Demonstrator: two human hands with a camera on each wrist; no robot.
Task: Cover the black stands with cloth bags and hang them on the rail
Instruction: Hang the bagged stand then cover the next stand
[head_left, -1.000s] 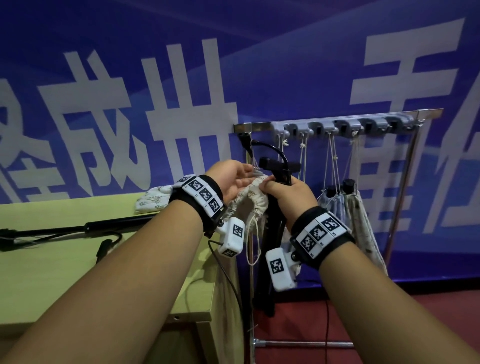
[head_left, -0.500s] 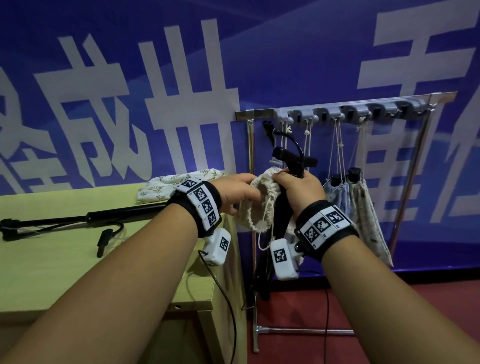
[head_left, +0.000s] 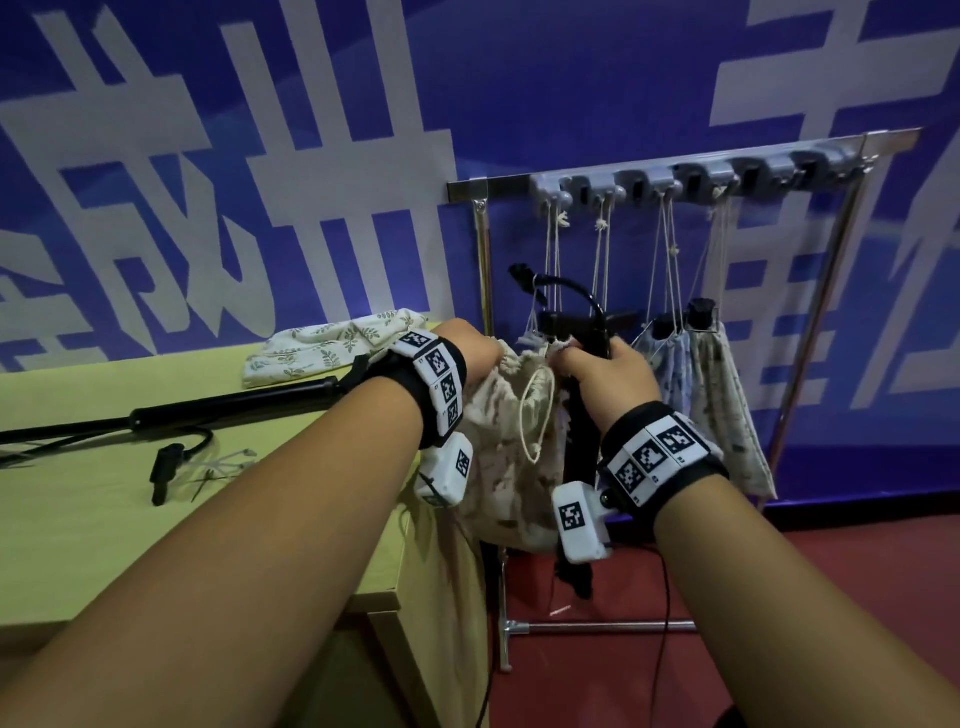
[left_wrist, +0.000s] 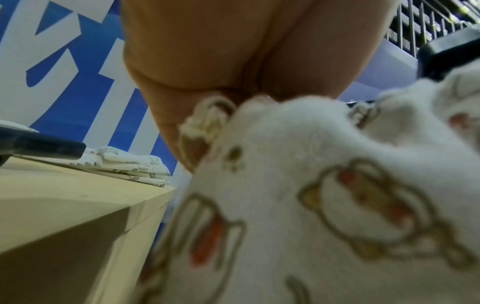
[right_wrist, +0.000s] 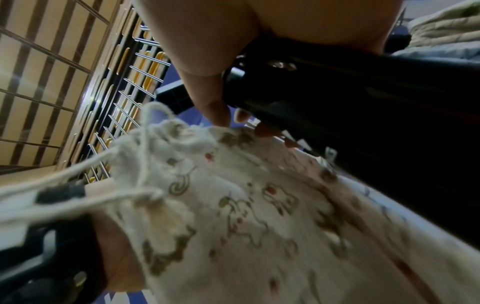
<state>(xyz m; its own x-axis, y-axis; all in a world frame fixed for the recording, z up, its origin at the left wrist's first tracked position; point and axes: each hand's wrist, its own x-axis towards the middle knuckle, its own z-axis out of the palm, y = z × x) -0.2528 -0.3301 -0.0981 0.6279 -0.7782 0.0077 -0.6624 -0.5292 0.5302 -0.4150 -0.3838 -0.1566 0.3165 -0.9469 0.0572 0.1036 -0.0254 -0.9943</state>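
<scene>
Cream cartoon-print cloth bag (head_left: 511, 447), drawstring loose, w/ black stand (head_left: 582, 415) alongside.

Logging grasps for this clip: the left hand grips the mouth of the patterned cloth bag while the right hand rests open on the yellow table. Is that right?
Not quite. The left hand does grip the cloth bag at its mouth, but the right hand is not on the table; it grips the black stand beside the bag, as the head and right wrist views show.
</scene>
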